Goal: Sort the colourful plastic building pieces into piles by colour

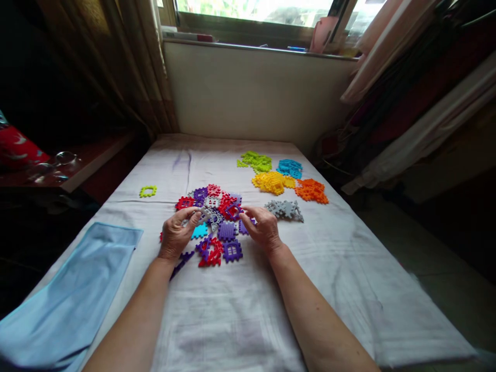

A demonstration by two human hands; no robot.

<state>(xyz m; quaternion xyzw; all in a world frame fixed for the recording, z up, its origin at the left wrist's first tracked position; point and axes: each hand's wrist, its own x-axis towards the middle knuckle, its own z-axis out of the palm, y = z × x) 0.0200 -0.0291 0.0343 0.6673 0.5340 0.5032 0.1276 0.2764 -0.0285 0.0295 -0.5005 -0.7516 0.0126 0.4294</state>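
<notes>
A mixed pile of red, purple, grey and blue plastic pieces lies on the cloth-covered table, with a purple ridged piece [227,231] near its middle. Over the pile's left side, my left hand [181,228] pinches a grey piece [204,215] between thumb and fingers. At the pile's right edge my right hand [261,227] has its thumb and forefinger closed at the corner of a purple frame piece [234,210]. Just under my left fingers shows a light blue piece [200,231]. A purple window piece [232,250] lies nearer to me.
Sorted piles stand at the back right: green [256,161], blue [290,168], yellow [271,182], orange [312,191] and grey [285,210]. One green frame [148,191] lies alone at left. A light blue cloth [73,294] covers the near left.
</notes>
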